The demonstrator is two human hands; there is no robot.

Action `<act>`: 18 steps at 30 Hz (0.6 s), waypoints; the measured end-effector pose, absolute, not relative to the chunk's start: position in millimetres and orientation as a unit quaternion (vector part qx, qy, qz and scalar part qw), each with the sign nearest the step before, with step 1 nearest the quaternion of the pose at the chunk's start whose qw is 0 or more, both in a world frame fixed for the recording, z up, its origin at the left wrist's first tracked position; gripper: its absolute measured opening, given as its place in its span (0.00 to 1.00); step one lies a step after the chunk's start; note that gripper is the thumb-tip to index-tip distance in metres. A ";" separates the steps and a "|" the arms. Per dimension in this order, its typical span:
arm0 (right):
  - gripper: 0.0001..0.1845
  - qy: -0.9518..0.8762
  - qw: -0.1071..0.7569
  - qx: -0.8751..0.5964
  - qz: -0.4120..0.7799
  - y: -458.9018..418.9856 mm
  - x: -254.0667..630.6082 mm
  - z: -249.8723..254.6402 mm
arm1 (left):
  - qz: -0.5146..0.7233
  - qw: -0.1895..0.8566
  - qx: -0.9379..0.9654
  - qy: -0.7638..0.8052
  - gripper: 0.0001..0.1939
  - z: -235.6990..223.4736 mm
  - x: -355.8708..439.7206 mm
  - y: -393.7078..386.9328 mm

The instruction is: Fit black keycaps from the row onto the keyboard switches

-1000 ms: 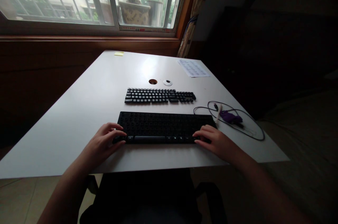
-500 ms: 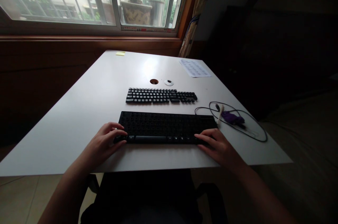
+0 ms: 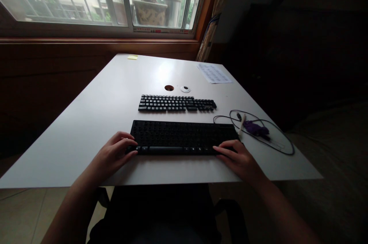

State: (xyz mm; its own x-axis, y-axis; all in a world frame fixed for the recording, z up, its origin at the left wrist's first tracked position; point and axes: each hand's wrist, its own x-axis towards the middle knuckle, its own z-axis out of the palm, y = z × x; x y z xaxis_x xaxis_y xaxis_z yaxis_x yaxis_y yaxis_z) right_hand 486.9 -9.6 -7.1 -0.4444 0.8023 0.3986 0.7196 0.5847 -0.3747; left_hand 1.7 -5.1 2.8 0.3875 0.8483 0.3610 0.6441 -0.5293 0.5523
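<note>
A black keyboard (image 3: 178,135) lies on the white table in front of me, its keycaps off except for the bottom row with the long spacebar (image 3: 166,149). My left hand (image 3: 116,152) is closed on its near left corner, thumb at the front edge and fingers on top. At the near right part, my right hand (image 3: 237,156) grips it the same way, fingertips on the bottom row. Behind the keyboard, loose black keycaps (image 3: 166,103) stand in rows laid out like a keyboard.
To the right lie a coiled cable (image 3: 289,148), a purple cloth item (image 3: 255,128) and a pale stick (image 3: 242,123). Farther back are a cable hole (image 3: 169,88), its white cover (image 3: 185,89), printed paper (image 3: 215,73) and a yellow note (image 3: 132,57). The table (image 3: 71,136) meets a window wall.
The whole view has shifted slightly. Both hands keep their hold at the keyboard's corners, and the keyboard and keycaps stay in place.
</note>
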 end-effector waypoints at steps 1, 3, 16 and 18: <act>0.22 -0.845 0.277 -0.451 0.076 -9.4 486.4 -7.1 | 0.312 0.163 0.817 0.457 0.10 2.6 1.6 -5.0; 0.21 -0.844 0.278 -0.452 0.077 -9.2 485.5 -7.0 | 0.311 0.161 0.816 0.459 0.10 2.7 1.8 -4.7; 0.24 -0.853 0.273 -0.439 0.072 -9.6 484.9 -6.5 | 0.306 0.156 0.822 0.455 0.09 3.0 0.9 -4.0; 0.23 -0.851 0.274 -0.441 0.073 -9.7 484.9 -6.2 | 0.304 0.154 0.822 0.456 0.09 3.7 0.9 -4.0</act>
